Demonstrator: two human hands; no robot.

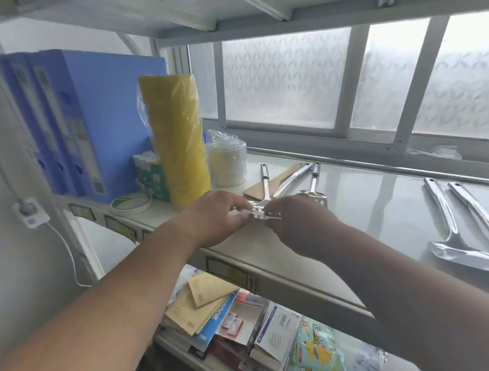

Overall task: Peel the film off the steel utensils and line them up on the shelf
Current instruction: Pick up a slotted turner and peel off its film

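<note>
A slotted steel utensil (264, 211) sits low over the shelf (363, 207), its head pinched between both grips: left hand (219, 218) and right hand (300, 224). Behind lie another slotted turner (316, 188) and a wooden spatula (268, 183); two steel utensils (460, 222) lie well apart to the right.

At the back left I see blue binders (72, 121) standing upright, with a yellow roll (178, 143) in plastic leaning beside them and a tape ring (130, 205) lying in front. Below, I see envelopes (199, 301), books (276, 335) and packets (314, 354) piled up.
</note>
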